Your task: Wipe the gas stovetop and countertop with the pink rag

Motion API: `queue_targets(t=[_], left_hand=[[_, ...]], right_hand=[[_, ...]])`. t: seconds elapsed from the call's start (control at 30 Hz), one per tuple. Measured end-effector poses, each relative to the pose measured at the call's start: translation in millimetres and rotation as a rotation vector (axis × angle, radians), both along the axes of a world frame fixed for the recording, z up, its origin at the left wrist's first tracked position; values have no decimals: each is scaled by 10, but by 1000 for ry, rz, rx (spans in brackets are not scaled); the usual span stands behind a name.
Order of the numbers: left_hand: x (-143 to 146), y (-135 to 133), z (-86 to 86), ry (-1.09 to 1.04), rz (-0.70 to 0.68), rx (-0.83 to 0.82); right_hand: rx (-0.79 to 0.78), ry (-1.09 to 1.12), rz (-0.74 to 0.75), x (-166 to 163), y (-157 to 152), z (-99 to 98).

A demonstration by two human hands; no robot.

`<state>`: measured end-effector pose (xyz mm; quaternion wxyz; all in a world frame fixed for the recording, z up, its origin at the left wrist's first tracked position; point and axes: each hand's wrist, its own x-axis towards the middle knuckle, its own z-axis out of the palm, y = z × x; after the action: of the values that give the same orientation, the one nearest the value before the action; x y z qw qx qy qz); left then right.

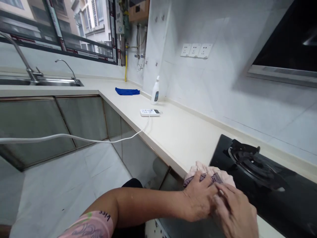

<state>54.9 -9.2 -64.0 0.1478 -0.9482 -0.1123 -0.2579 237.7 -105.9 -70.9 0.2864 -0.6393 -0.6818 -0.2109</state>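
A bunched pale pink cloth (229,178) with a dark lettered band lies at the counter's front edge, against the left side of the gas hob (274,185). My left hand (199,198) is curled over it, its fingers gripping the band. Close beside it, my right hand (235,205) has bent fingers pinched at the cloth, touching the left fingers. Slight blur softens the right hand, and both hands cover the cloth's near part.
Along the counter (183,132) lie a white power strip (150,112) and a blue cloth (127,91), near a white spray bottle (155,91). A white cable (61,136) stretches across the walkway. The sink (58,82) is far left; a dark range hood (287,43) hangs upper right.
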Motion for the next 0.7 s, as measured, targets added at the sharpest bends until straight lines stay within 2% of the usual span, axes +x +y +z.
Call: queue_targets(t=[0.1, 0.17, 0.2, 0.3, 0.37, 0.43, 0.5, 0.57, 0.7], left_hand=[[-298, 104, -25, -11, -169, -109], [-602, 309, -83, -102, -242, -276], [-748, 451, -98, -207, -228, -391], [-1047, 993, 32, -714, -26, -855], [-1108, 1396, 275, -1142, 106, -1227], [-1105, 1784, 566, -1550, 130, -1519], [-1098, 2121, 809, -1656, 164, -1619], [-1119, 2389, 949, -1692, 228, -1656], [-1220, 2742, 980, -1760, 343, -1608]], right_hand=[[-134, -119, -84, -8, 133, -77], [-136, -153, -56, 57, 148, -121], [-134, -169, -31, 84, 142, -132], [-102, -217, -19, 91, 122, -126], [-81, -249, -37, 59, 121, -115], [-60, -301, -36, 31, 122, -115], [-28, -354, -16, 15, 117, -123], [33, -372, -11, -6, 109, -125], [118, -350, -13, -96, 111, -88]])
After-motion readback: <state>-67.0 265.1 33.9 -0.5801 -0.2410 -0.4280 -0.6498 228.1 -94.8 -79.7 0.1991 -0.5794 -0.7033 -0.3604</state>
